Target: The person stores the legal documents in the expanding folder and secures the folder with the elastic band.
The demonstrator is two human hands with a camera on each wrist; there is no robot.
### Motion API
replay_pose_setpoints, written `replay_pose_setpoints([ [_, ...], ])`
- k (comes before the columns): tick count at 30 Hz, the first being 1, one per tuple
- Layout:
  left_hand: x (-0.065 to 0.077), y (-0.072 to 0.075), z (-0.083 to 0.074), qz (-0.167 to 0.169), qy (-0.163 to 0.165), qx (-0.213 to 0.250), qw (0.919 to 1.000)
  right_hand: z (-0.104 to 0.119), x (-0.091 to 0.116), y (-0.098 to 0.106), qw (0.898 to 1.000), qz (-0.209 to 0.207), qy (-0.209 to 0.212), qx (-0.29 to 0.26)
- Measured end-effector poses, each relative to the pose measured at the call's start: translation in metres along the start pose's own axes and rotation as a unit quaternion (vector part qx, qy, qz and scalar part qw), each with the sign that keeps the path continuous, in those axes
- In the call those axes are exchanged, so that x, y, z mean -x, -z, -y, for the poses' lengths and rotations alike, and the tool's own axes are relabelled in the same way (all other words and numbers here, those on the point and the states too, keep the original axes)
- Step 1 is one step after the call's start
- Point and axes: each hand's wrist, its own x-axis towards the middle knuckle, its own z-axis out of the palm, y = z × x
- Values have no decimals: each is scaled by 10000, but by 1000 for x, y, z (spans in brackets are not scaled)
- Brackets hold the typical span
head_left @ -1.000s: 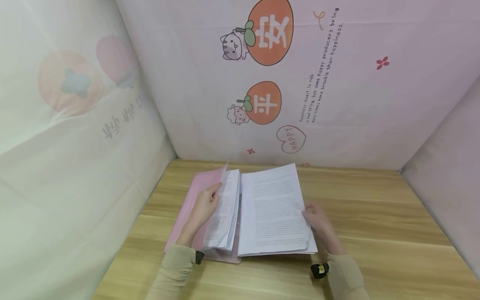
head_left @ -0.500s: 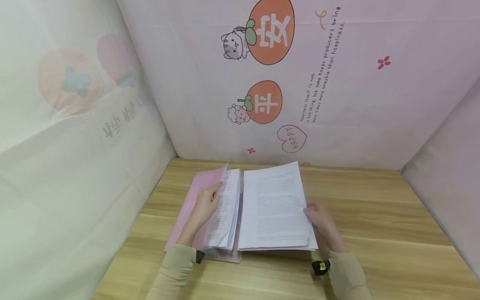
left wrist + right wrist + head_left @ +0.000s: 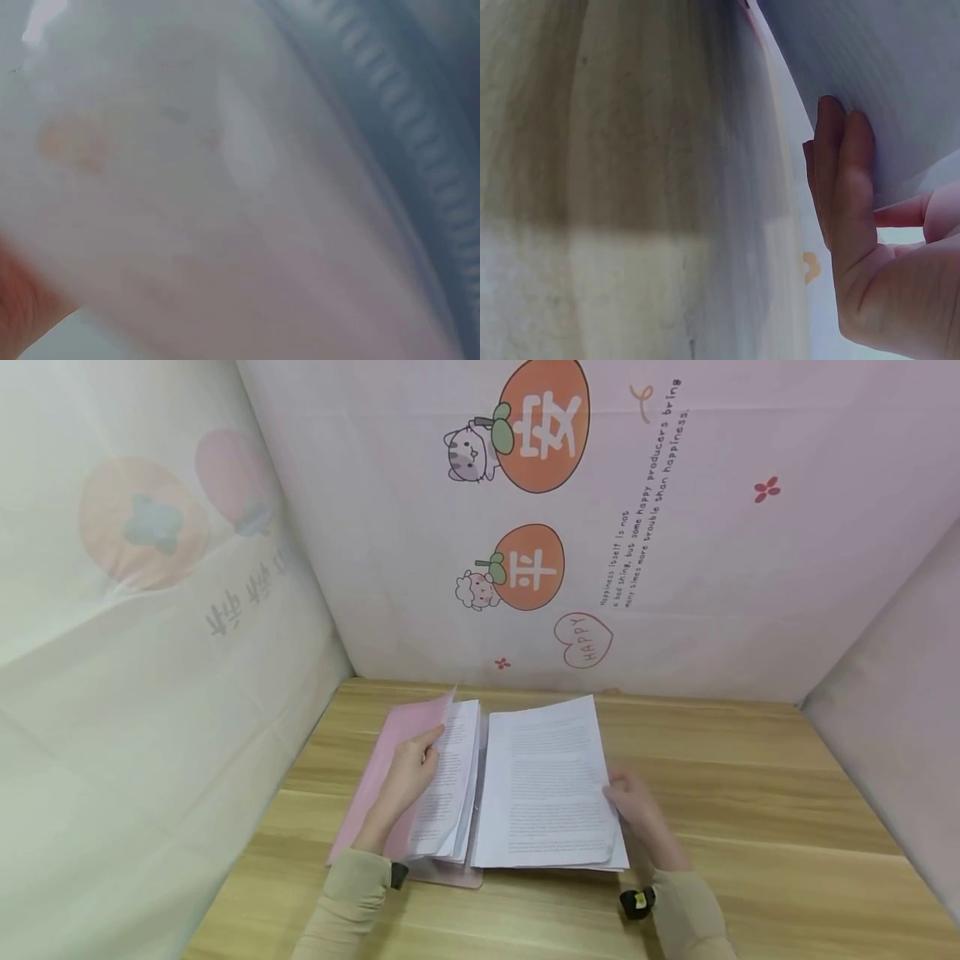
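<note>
A printed cloth backdrop [image 3: 697, 568] stands behind the wood-grain tabletop [image 3: 765, 818], and a pale cloth [image 3: 112, 693] walls off your left. Your left hand [image 3: 407, 772] lies across the pink folder cover [image 3: 375, 760], hiding part of it; its index finger reaches the left printed sheets [image 3: 450, 785], but you cannot tell whether it pinches anything. Your right hand [image 3: 633, 797] pinches the outer edge of the right printed sheets [image 3: 551, 793], thumb and fingers on opposite faces. The folder lies on the tabletop near the backdrop, translucent pink; the right sheets are white with grey text, a lower corner curled.
</note>
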Motion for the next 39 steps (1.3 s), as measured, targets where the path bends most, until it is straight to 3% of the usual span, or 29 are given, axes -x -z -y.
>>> replay_pose_setpoints([
  [16, -1, 0, 1, 75, 71, -22, 9999, -6, 1, 2, 9997, -59, 135, -173],
  [31, -1, 0, 0, -19, -111, -62, 9999, -3, 0, 3, 9999, -63, 76, -14],
  [39, -1, -1, 1, 11, -93, -26, 10000, -4, -3, -5, 9999, -118, 46, -50],
])
